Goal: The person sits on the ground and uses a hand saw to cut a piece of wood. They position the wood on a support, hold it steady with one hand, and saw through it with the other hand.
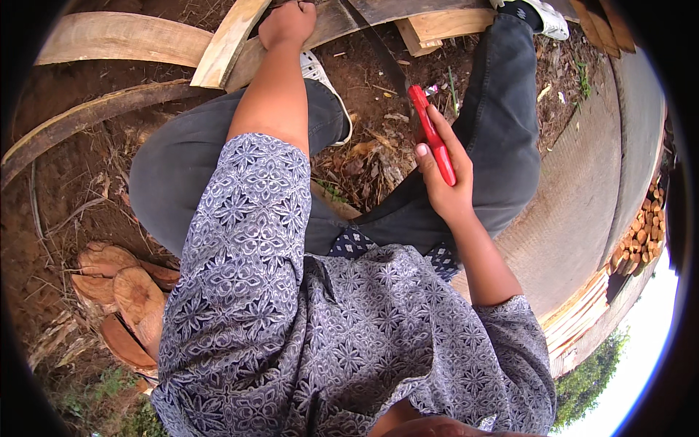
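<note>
While the right hand (453, 193) has its fingers round the red grip of a handsaw (421, 103), the dark blade angles up-left toward a long wooden slab (324, 28). Left hand (288, 28) is bunched up beside a pale plank (230, 45), can't tell if it's gripping anything. Cut log chunks (138, 295) sit lower left on the dirt (80, 164).

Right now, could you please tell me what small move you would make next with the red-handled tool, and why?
I would probably wrap the right hand more fully around the red handle first: its thumb and fingers seem to lie along the sides, while the long dark blade reaches toward the upper edge, where the left hand also is.
</note>
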A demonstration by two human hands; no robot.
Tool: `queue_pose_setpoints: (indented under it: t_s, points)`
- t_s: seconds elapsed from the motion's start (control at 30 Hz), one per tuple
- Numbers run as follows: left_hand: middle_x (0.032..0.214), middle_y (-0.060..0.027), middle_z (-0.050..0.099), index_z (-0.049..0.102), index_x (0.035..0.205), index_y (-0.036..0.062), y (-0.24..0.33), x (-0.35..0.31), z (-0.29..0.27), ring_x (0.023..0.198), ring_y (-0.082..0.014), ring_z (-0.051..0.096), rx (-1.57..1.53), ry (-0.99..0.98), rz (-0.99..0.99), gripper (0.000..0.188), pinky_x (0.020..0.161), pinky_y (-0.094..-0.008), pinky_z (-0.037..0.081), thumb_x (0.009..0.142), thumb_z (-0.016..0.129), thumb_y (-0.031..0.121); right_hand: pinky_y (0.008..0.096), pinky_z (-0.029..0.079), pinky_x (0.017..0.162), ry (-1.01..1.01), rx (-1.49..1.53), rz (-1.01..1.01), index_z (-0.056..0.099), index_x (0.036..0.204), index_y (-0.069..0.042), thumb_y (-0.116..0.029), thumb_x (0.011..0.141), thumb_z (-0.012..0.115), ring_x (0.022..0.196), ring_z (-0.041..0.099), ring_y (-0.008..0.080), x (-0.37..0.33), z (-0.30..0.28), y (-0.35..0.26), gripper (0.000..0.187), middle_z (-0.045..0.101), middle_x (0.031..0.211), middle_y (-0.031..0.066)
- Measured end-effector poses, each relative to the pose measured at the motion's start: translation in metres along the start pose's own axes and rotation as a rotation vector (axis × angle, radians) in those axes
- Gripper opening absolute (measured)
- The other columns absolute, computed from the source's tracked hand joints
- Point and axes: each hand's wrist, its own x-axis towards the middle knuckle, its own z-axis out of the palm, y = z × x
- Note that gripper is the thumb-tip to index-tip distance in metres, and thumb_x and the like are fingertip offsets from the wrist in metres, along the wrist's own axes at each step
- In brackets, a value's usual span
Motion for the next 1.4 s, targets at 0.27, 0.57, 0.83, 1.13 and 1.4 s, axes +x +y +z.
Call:
queue_pose_setpoints:
  t_s: [0.27, 0.57, 0.83, 1.13, 1.4]
  points:
    - [0.109, -0.0203, 0.074, 0.075, 0.110, 0.0121, 0.010, -0.005, -0.002, 0.106, -0.0396, 0.070, 0.017, -0.015, 0.005, 0.049, 0.093, -0.0511, 0.055, 0.096, 0.042, 0.046, 0.0238, 0.050, 0.080, 0.113, 0.046, -0.155, 0.062, 0.143, -0.010, -0.019, 0.096, 0.071, 0.088, 0.061, 0.0054, 0.142, 0.047, -0.006, 0.049, 0.074, 0.105, 0.0054]
    - [0.120, -0.0181, 0.073, 0.071, 0.127, 0.0211, -0.007, 0.004, 0.014, 0.113, -0.0381, 0.069, 0.003, -0.042, -0.027, 0.052, 0.095, -0.0506, 0.054, 0.095, 0.039, 0.046, 0.0322, 0.038, 0.115, -0.019, 0.138, -0.233, 0.046, 0.155, -0.007, -0.007, 0.099, 0.066, 0.141, 0.049, 0.0189, 0.095, 0.054, 0.061, 0.059, 0.054, 0.152, 0.0133]
    - [0.121, -0.0179, 0.073, 0.071, 0.126, 0.0207, -0.011, 0.004, 0.018, 0.114, -0.0371, 0.069, -0.001, -0.045, -0.025, 0.052, 0.096, -0.0493, 0.054, 0.094, 0.040, 0.047, 0.0296, 0.044, 0.107, -0.002, 0.008, -0.004, 0.050, 0.152, -0.007, -0.006, 0.100, 0.064, 0.126, 0.058, 0.0148, 0.012, 0.001, -0.008, 0.055, 0.061, 0.144, 0.0114]
    - [0.121, -0.0186, 0.073, 0.073, 0.124, 0.0190, -0.011, 0.001, 0.012, 0.114, -0.0378, 0.068, 0.018, -0.056, -0.023, 0.052, 0.096, -0.0498, 0.054, 0.095, 0.040, 0.046, 0.0250, 0.049, 0.093, 0.023, 0.010, -0.052, 0.057, 0.147, -0.009, -0.008, 0.098, 0.066, 0.106, 0.062, 0.0077, 0.038, 0.010, -0.049, 0.050, 0.070, 0.126, 0.0105]
    - [0.118, -0.0187, 0.074, 0.074, 0.123, 0.0190, -0.008, 0.005, 0.011, 0.114, -0.0382, 0.069, 0.011, -0.028, -0.007, 0.052, 0.096, -0.0495, 0.054, 0.096, 0.039, 0.047, 0.0269, 0.047, 0.102, 0.015, 0.132, -0.256, 0.056, 0.148, -0.007, -0.010, 0.099, 0.067, 0.116, 0.062, 0.0106, 0.107, 0.031, 0.019, 0.051, 0.067, 0.134, 0.0080]
